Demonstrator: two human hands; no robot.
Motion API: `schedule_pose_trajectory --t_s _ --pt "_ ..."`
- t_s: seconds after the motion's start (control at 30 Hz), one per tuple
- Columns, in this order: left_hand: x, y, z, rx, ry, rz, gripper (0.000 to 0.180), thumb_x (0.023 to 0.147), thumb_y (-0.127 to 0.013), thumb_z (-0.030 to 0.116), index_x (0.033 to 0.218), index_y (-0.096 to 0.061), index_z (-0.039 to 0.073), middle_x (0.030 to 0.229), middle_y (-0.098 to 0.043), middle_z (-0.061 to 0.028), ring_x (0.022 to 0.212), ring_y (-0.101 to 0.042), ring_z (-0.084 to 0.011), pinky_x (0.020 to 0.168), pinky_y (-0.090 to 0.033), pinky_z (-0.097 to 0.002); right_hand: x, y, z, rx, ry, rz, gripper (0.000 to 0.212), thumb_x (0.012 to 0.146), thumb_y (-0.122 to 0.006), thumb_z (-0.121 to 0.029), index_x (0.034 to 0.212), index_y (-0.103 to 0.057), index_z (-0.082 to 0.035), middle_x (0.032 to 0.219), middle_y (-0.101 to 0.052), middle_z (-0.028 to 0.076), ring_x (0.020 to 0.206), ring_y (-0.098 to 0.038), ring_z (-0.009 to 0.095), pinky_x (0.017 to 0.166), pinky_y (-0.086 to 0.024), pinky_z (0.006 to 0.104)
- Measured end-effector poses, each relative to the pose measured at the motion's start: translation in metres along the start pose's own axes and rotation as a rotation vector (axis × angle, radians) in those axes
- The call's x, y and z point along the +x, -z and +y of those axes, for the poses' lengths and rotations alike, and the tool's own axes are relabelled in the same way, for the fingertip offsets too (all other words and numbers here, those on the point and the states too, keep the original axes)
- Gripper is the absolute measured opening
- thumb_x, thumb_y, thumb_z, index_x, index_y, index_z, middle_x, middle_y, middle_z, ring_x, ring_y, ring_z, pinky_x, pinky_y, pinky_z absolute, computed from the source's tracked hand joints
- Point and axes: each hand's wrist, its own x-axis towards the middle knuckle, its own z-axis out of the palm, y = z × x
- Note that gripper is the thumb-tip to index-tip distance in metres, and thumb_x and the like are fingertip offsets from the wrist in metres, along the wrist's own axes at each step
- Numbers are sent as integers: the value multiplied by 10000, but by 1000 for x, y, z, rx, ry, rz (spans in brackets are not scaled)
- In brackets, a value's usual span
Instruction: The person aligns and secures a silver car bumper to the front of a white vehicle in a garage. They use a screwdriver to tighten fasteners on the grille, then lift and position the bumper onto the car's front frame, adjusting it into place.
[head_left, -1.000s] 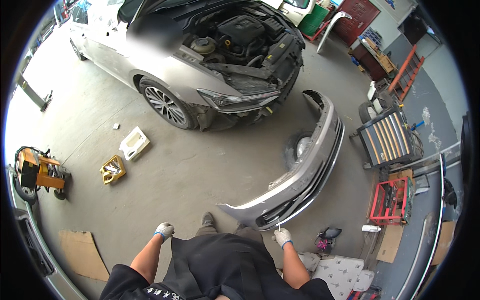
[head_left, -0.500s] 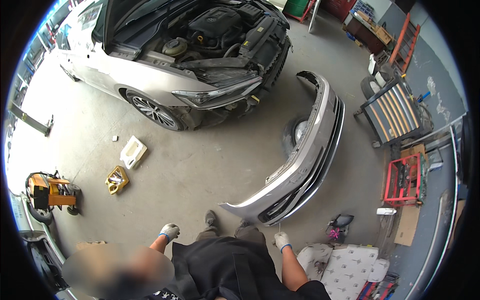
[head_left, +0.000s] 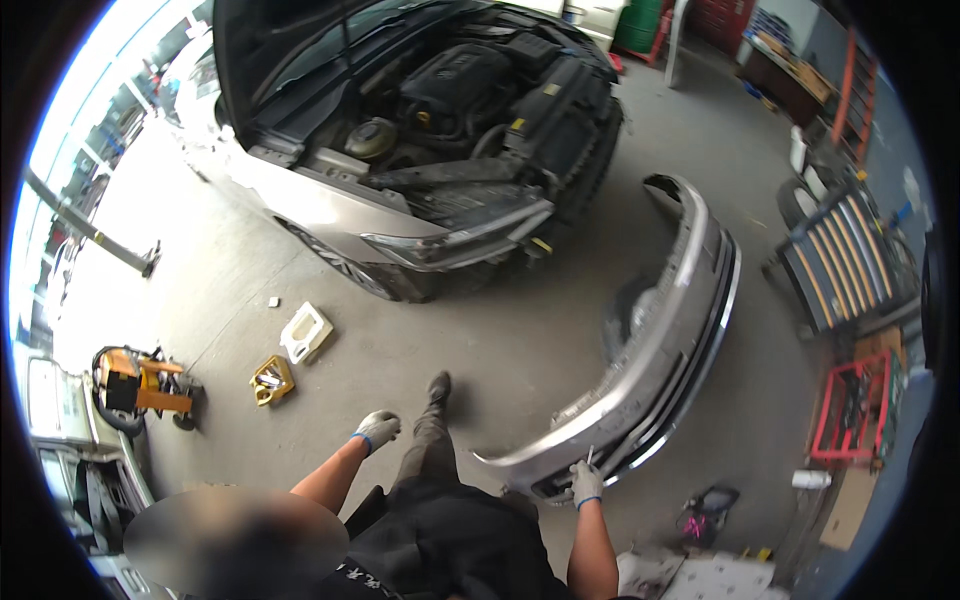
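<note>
My right hand, in a white work glove with a blue cuff, is closed around a thin, pale tool with a slim shaft. The tool's kind is too small to make out. Behind that hand, the near end of a silver car bumper rests on the floor; whether they touch I cannot tell. My left hand, gloved alike, hangs over the floor beside my leg. Its fingers are loosely bent and apart, with nothing visible in them. Ahead stands a light-coloured car, bonnet up, front end stripped of its bumper.
A wheel lies inside the bumper's curve. On the floor at left are a white plastic tray and a yellow tray of small parts, near an orange machine. A rack and red frame line the right side.
I have stepped forward, one foot ahead of the other. My right hand has risen with the tool and now overlaps the bumper's near end. My left hand has moved forward too.
</note>
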Motion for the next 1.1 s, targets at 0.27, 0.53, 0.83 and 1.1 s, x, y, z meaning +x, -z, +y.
schedule_pose_trajectory --t_s 0.27,0.53,0.83,1.1 --pt "173 87 139 271 -351 117 322 943 -618 249 1145 -738 29 999 -761 -155 917 -733 -234 831 -571 -370 107 -147 -102 344 152 -188 209 915 -519 -50 1076 -647 -89 727 -636 87 515 -569 190 393 -452 312" --pt "228 190 322 485 -865 703 214 833 -669 119 1044 -702 110 1041 -693 -145 996 -641 -389 887 -522 -496 130 -291 -286 130 118 -143 133 909 -665 -131 1037 -678 -96 727 -657 76 463 -547 150 353 -394 276" --pt "317 133 381 774 -989 626 145 856 -694 220 930 -709 96 972 -675 -117 959 -628 -347 855 -494 -496 244 -351 -365 269 158 -257 331 996 -457 -58 1279 -628 -72 935 -733 140 625 -671 195 473 -517 322" --pt "343 108 371 1003 -996 801 185 800 -640 101 649 -538 67 688 -540 -127 705 -554 -355 676 -425 -496 397 -406 -352 437 527 -405 350 927 -435 7 1196 -659 3 905 -727 108 706 -694 192 589 -562 320"
